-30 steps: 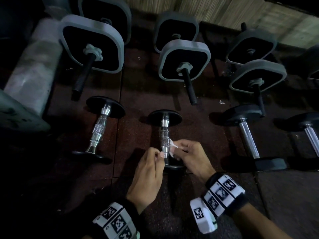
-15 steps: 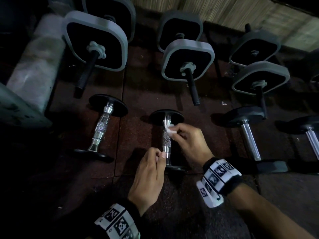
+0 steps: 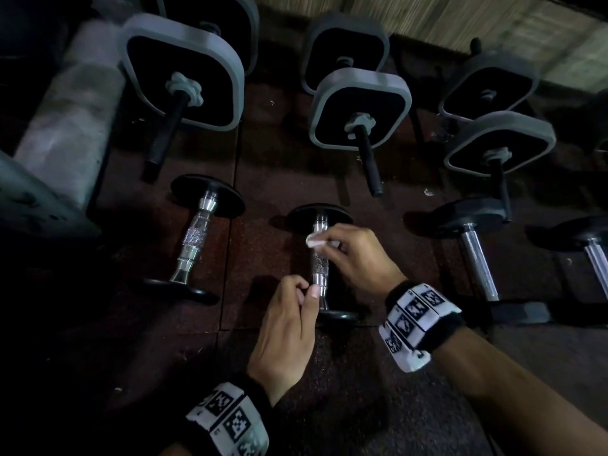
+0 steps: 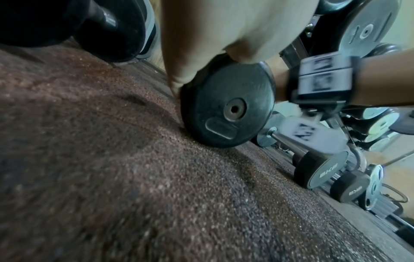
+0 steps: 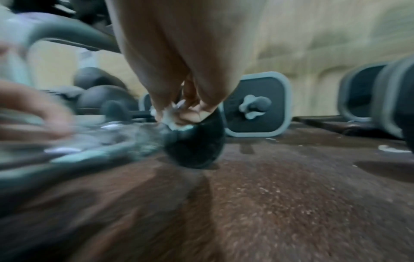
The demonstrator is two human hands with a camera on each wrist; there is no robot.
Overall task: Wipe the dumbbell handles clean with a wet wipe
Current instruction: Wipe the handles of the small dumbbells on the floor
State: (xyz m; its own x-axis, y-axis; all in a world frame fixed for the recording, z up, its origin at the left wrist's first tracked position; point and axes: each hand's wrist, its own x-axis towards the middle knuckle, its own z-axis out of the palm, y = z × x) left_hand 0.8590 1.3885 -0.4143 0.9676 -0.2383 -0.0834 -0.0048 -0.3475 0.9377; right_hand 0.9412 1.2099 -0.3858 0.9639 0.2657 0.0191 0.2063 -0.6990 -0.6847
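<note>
A small dumbbell with a chrome knurled handle (image 3: 319,268) and black round end plates lies on the floor in the middle of the head view. My right hand (image 3: 355,255) pinches a crumpled white wet wipe (image 3: 314,241) against the far end of that handle, near the far plate (image 3: 320,212). My left hand (image 3: 289,320) has its fingers curled at the handle's near end, thumb tip touching the chrome. In the left wrist view the near plate (image 4: 228,104) stands on the floor under my left hand. The right wrist view is blurred; the wet wipe (image 5: 171,117) shows at my fingertips.
A second chrome-handled dumbbell (image 3: 194,238) lies to the left. Two smooth-handled dumbbells (image 3: 477,261) lie to the right. Square grey-rimmed dumbbells (image 3: 360,110) stand in a row behind. A pale padded bench part (image 3: 65,120) is at far left. The floor is dark rubber mat (image 3: 269,159).
My right hand has slid the wipe along the handle from its near half up to the far end. The left hand has stayed at the near end.
</note>
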